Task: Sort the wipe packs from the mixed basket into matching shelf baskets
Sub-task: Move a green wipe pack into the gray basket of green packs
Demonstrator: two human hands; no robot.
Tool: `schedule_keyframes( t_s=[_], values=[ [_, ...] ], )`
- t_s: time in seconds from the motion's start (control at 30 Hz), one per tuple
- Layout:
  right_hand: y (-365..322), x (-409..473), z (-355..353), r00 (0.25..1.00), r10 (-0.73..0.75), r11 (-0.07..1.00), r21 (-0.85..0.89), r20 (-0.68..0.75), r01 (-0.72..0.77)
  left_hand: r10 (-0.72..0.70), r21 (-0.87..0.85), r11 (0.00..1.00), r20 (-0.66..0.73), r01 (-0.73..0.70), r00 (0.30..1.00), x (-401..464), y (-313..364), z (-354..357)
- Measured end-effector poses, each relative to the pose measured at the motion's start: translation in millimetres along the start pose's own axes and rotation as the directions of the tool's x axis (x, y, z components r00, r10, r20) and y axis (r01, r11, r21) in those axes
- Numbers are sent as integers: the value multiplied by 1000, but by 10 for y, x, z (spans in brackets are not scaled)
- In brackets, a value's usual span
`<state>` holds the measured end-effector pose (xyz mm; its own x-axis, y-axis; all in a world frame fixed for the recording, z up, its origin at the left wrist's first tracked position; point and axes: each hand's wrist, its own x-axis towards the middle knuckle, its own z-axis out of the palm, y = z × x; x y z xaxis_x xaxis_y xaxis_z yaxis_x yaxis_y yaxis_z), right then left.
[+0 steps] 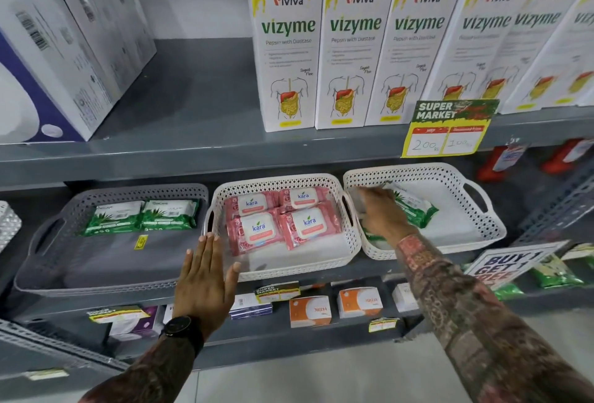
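- Green wipe pack lies in the right-hand white basket; right hand rests on it, grip seemingly loose, blurred.
- Left hand, flat and empty, hovers before the pink packs' basket.

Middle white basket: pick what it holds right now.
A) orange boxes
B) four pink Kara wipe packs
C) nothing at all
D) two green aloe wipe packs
B. The middle white basket holds four pink Kara packs, two behind and two in front; the green packs lie in the grey basket to its left, and another green pack is under the right hand in the right white basket.
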<state>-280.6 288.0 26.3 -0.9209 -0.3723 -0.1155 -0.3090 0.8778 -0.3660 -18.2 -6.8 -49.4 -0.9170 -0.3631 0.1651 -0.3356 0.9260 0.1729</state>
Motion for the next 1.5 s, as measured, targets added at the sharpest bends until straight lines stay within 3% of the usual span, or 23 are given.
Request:
schedule_keyframes(
  t_s=[0.07,0.1,0.2,0.4,0.57,0.7,0.87,0.93,1.03,1.17,1.33,1.5],
  values=[
    [188,-40,3,977,-20,1000,2,214,20,1,16,1000,5,-1,1000,5,-4,2],
    [246,-62,25,968,-39,999,-7,249,42,2,30,1000,10,-2,1000,8,-6,4],
    [321,-70,80,980,-62,997,-40,188,71,-1,31,1000,14,0,1000,14,12,7],
    [156,-64,-149,1000,5,996,88,-27,-3,17,-7,1000,82,-16,996,36,-11,-90],
    [-648,-97,-338,984,-80,997,8,-157,83,63,-96,993,3,-62,998,43,-394,-341],
    [-1766,-238,-34,952,-246,969,-49,-182,241,-29,-91,996,-83,21,996,-91,-1221,-561],
    [-3346,-419,830,843,-535,837,-167,-56,521,-343,-119,937,-138,328,929,-368,-2340,-734],
    [-3827,-424,1171,794,-607,776,-234,-25,586,-348,-104,935,-103,338,932,-433,-2507,-698],
    [-4359,-369,1599,781,-623,729,-332,39,598,-321,-86,946,-110,313,941,-465,-2532,-597],
    [-4763,-214,1992,813,-573,737,-372,99,564,-332,-78,943,-130,325,934,-468,-2527,-566],
    [-4843,-171,2326,801,-584,724,-363,129,587,-339,-74,940,-90,333,936,-451,-2546,-578],
    [-4592,-175,2163,718,-688,669,-289,108,684,-364,-61,931,-68,360,929,-421,-2552,-641]
  ],
)
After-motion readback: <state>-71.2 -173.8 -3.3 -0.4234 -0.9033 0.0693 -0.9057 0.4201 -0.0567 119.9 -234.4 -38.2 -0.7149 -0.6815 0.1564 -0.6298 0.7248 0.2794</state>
